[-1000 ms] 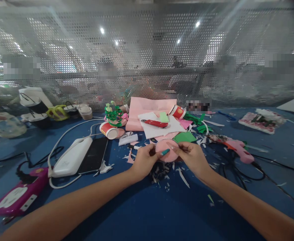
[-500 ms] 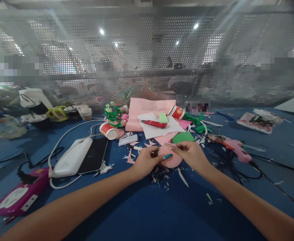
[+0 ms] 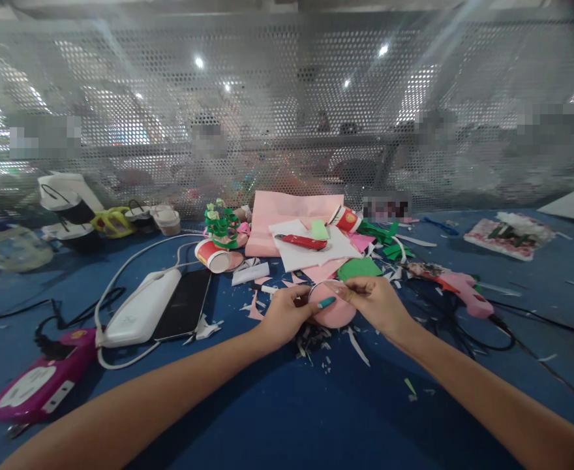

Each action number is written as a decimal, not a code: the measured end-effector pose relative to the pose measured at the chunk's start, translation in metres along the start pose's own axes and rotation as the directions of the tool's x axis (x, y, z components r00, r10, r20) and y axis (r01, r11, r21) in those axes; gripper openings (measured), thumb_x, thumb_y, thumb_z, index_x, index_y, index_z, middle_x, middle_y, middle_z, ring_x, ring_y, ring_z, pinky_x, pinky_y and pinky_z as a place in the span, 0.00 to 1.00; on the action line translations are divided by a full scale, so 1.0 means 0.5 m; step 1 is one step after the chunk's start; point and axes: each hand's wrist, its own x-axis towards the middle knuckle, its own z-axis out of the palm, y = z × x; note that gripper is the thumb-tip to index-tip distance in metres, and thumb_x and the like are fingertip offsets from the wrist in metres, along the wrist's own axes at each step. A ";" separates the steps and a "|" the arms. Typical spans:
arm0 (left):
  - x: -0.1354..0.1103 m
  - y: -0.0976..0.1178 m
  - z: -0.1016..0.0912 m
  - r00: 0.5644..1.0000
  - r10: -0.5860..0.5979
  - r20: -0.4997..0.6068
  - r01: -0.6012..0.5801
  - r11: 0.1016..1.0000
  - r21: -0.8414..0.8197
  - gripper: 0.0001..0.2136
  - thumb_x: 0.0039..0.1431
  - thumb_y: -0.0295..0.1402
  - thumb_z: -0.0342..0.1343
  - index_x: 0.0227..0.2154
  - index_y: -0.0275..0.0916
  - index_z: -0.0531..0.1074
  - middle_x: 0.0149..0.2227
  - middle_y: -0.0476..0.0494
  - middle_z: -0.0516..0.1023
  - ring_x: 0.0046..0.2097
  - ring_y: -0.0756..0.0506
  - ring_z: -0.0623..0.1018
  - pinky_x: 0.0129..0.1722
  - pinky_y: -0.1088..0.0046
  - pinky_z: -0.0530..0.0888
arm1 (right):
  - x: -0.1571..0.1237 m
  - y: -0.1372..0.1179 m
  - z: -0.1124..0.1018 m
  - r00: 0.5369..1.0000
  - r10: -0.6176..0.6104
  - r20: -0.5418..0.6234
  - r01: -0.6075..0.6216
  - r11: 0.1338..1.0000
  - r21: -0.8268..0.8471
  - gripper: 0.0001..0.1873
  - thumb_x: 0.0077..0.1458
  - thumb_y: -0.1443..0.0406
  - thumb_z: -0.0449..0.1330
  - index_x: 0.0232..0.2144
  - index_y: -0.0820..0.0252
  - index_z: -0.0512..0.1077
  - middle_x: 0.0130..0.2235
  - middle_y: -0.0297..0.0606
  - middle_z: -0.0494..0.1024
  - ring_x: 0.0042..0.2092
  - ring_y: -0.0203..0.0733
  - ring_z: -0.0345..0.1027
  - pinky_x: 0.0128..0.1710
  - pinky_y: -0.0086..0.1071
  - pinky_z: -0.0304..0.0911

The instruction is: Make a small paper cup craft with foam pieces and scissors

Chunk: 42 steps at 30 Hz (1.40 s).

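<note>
A round pink paper disc (image 3: 336, 316) with a pale rim along its upper left edge is held between both hands above the blue table (image 3: 287, 405). My left hand (image 3: 289, 316) pinches its left side, the thumb with a teal nail lying on the pink face. On the upper right, my right hand (image 3: 372, 300) grips the edge between thumb and fingers. What lies under the disc is hidden. Just beyond are a green paper piece (image 3: 359, 268) and a red utility knife (image 3: 301, 242) on white sheets (image 3: 287, 260). Paper scraps (image 3: 359, 346) lie around the hands.
To the left are a white power bank (image 3: 143, 310), a black phone (image 3: 183, 303), cables and a purple power strip (image 3: 37, 382). A pink glue gun (image 3: 463, 294) lies right. Paper cups (image 3: 212, 255), a green paper plant (image 3: 222, 225) and a perforated metal screen (image 3: 287, 117) stand behind.
My hands and the pink disc stay nearly in place. At the far left, another person's hand has left the clear plastic container.
</note>
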 end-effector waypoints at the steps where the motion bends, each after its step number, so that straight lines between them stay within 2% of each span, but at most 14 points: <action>1: 0.001 -0.001 -0.001 1.000 0.002 0.022 -0.002 1.000 -0.006 0.11 0.48 0.39 0.60 0.28 0.35 0.76 0.26 0.46 0.76 0.29 0.47 0.73 0.27 0.72 0.69 | 0.000 0.001 0.000 1.000 0.001 0.003 -0.001 1.000 0.002 0.21 0.48 0.50 0.61 0.22 0.63 0.77 0.20 0.34 0.71 0.24 0.36 0.60 0.22 0.28 0.53; 3: 0.001 -0.003 -0.003 0.998 0.008 0.055 -0.008 1.000 -0.008 0.11 0.50 0.40 0.59 0.28 0.35 0.76 0.26 0.46 0.75 0.29 0.47 0.73 0.27 0.72 0.69 | 0.001 0.004 -0.001 1.000 -0.002 0.010 0.002 1.000 0.010 0.20 0.47 0.50 0.61 0.22 0.63 0.76 0.20 0.34 0.70 0.23 0.36 0.60 0.22 0.28 0.53; 10: 0.000 -0.004 -0.005 1.000 0.005 0.006 -0.005 1.000 0.028 0.11 0.50 0.40 0.58 0.25 0.36 0.75 0.23 0.48 0.72 0.28 0.47 0.71 0.26 0.73 0.69 | -0.001 0.005 0.001 1.000 -0.005 0.026 0.005 0.999 0.036 0.21 0.46 0.49 0.61 0.21 0.62 0.76 0.21 0.35 0.72 0.25 0.37 0.62 0.23 0.28 0.56; 18: 0.003 -0.008 -0.006 0.999 0.005 0.043 -0.007 0.999 0.038 0.11 0.52 0.40 0.57 0.25 0.37 0.74 0.23 0.48 0.72 0.27 0.47 0.72 0.26 0.73 0.69 | -0.003 -0.002 0.003 0.999 0.023 0.036 -0.024 0.999 0.043 0.23 0.44 0.47 0.62 0.22 0.63 0.75 0.20 0.34 0.69 0.24 0.36 0.59 0.21 0.28 0.53; 23: 0.002 -0.002 -0.002 1.000 0.028 0.008 -0.027 0.999 -0.018 0.13 0.55 0.42 0.54 0.32 0.37 0.75 0.27 0.46 0.75 0.32 0.46 0.73 0.29 0.73 0.71 | -0.004 -0.004 0.007 0.997 0.057 -0.057 -0.054 0.997 0.049 0.23 0.46 0.48 0.61 0.20 0.63 0.72 0.19 0.32 0.65 0.23 0.34 0.56 0.21 0.27 0.51; 27: 0.001 0.001 0.003 0.999 0.037 -0.005 -0.038 0.999 -0.030 0.17 0.46 0.38 0.62 0.39 0.36 0.73 0.30 0.45 0.75 0.31 0.47 0.74 0.29 0.73 0.71 | -0.008 -0.006 0.015 0.985 0.081 -0.152 -0.070 0.995 0.073 0.22 0.47 0.49 0.60 0.18 0.61 0.66 0.19 0.30 0.61 0.22 0.32 0.52 0.20 0.27 0.48; 29: 0.002 -0.001 0.003 0.998 0.042 -0.041 -0.042 0.999 0.015 0.16 0.43 0.35 0.65 0.37 0.36 0.73 0.29 0.46 0.75 0.30 0.47 0.73 0.28 0.74 0.70 | -0.010 -0.009 0.020 0.984 0.099 -0.148 -0.084 0.991 0.106 0.22 0.47 0.49 0.61 0.17 0.61 0.64 0.18 0.29 0.59 0.22 0.31 0.50 0.19 0.27 0.48; 31: 0.004 -0.003 0.002 0.998 0.035 -0.058 -0.032 0.998 0.051 0.12 0.44 0.34 0.63 0.32 0.36 0.73 0.26 0.48 0.73 0.28 0.49 0.71 0.27 0.74 0.67 | -0.011 -0.012 0.024 0.986 0.098 -0.134 -0.085 0.991 0.105 0.22 0.44 0.50 0.63 0.16 0.60 0.62 0.18 0.28 0.57 0.22 0.31 0.49 0.19 0.27 0.46; 35: 0.006 -0.005 -0.001 1.000 0.014 -0.005 -0.014 0.996 0.084 0.08 0.46 0.35 0.60 0.27 0.35 0.72 0.22 0.51 0.70 0.25 0.51 0.66 0.25 0.76 0.63 | -0.010 -0.015 0.024 0.991 0.088 -0.103 -0.084 0.995 0.045 0.23 0.39 0.52 0.66 0.15 0.59 0.59 0.19 0.27 0.54 0.22 0.30 0.46 0.20 0.27 0.44; 42: 0.008 -0.013 -0.004 1.000 0.011 0.011 -0.013 0.994 0.113 0.08 0.47 0.35 0.59 0.27 0.35 0.72 0.21 0.52 0.67 0.25 0.51 0.65 0.24 0.76 0.61 | -0.008 -0.015 0.021 0.992 0.091 -0.091 -0.091 0.996 -0.002 0.24 0.44 0.50 0.62 0.14 0.58 0.57 0.19 0.27 0.51 0.23 0.31 0.44 0.20 0.28 0.41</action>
